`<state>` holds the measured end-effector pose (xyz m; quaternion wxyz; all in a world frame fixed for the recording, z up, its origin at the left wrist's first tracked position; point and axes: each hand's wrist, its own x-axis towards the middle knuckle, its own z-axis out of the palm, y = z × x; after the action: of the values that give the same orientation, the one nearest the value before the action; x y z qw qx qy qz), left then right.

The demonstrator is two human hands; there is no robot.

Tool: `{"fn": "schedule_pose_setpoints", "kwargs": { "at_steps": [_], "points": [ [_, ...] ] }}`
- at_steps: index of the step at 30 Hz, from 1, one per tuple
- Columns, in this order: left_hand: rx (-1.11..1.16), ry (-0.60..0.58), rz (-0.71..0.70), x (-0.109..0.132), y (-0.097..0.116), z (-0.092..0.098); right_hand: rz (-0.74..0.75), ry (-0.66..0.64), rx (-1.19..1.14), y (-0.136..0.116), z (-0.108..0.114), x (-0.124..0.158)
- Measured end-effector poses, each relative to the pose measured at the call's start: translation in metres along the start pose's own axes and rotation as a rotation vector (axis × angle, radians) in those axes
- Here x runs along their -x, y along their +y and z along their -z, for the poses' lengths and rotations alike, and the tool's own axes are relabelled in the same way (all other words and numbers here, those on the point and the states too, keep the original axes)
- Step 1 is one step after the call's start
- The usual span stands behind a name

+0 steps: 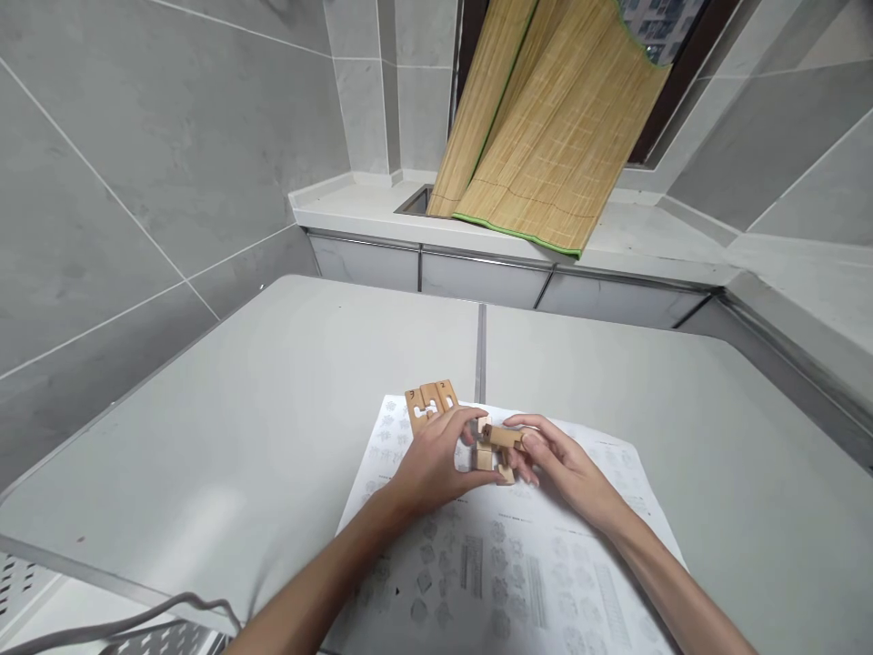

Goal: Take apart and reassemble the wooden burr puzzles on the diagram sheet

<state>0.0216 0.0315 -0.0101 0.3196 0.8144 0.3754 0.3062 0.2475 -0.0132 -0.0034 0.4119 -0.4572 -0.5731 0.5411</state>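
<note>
My left hand (436,459) is curled around a small cluster of light wooden puzzle blocks (484,458), thumb at the near side and fingers at the far side. Between the thumb and fingers of my right hand (560,462) is a notched wooden puzzle stick (503,438), darker at its left end. It lies across the cluster; whether the two interlock I cannot tell. Flat wooden pieces (431,397) with cut-out slots and handwritten numbers lie just beyond my left hand, which partly covers them.
Under both hands a large printed sheet (470,582) with diagrams covers the near part of the white table (273,409). A seam (481,350) runs down the tabletop. Behind stands a ledge (361,205) with a bamboo mat (546,136) draped over it. A grey cable (156,608) hangs near the lower left.
</note>
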Motion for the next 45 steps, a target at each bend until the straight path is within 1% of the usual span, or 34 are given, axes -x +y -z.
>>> {"fn": "schedule_pose_setpoints", "kwargs": {
  "at_steps": [3, 6, 8, 11, 13, 15, 19, 23, 27, 31, 34, 36, 39, 42, 45],
  "points": [
    [-0.029, 0.012, -0.007, 0.001, 0.001, -0.001, -0.018, 0.030, 0.001, 0.003, 0.000, 0.000],
    [-0.071, 0.021, -0.034, 0.000, 0.002, -0.001, 0.002, 0.101, 0.071, 0.002, 0.000, 0.000],
    [-0.117, 0.014, -0.058, -0.001, 0.001, 0.001, 0.029, 0.176, 0.117, 0.002, 0.002, -0.001],
    [-0.172, 0.011, -0.077, -0.002, 0.000, 0.004, 0.043, 0.340, 0.182, 0.007, 0.008, -0.004],
    [-0.177, 0.010, -0.071, -0.003, -0.002, 0.005, 0.023, 0.450, 0.272, 0.013, 0.012, -0.006],
    [-0.180, -0.007, -0.060, -0.003, -0.002, 0.006, 0.005, 0.506, 0.396, 0.020, 0.016, -0.007],
    [-0.215, -0.050, -0.053, 0.000, -0.004, 0.004, 0.021, 0.483, 0.557, 0.023, 0.015, -0.006],
    [-0.241, -0.057, -0.062, 0.002, -0.006, 0.002, 0.033, 0.460, 0.630, 0.021, 0.012, -0.004],
    [-0.241, -0.051, -0.092, 0.001, -0.006, 0.002, 0.067, 0.415, 0.664, 0.024, 0.014, -0.004],
    [-0.279, -0.028, -0.124, 0.001, -0.007, 0.003, 0.171, 0.406, 0.695, 0.025, 0.016, -0.005],
    [-0.302, -0.029, -0.135, 0.001, -0.009, 0.005, 0.277, 0.443, 0.709, 0.021, 0.016, -0.005],
    [-0.303, -0.044, -0.138, 0.001, -0.010, 0.006, 0.313, 0.470, 0.721, 0.019, 0.016, -0.005],
    [-0.304, -0.064, -0.136, 0.001, -0.010, 0.007, 0.334, 0.472, 0.732, 0.016, 0.016, -0.005],
    [-0.311, -0.070, -0.136, 0.001, -0.011, 0.007, 0.343, 0.428, 0.732, 0.012, 0.014, -0.002],
    [-0.319, -0.069, -0.144, 0.001, -0.011, 0.006, 0.271, 0.313, 0.742, 0.008, 0.008, 0.003]
  ]
}}
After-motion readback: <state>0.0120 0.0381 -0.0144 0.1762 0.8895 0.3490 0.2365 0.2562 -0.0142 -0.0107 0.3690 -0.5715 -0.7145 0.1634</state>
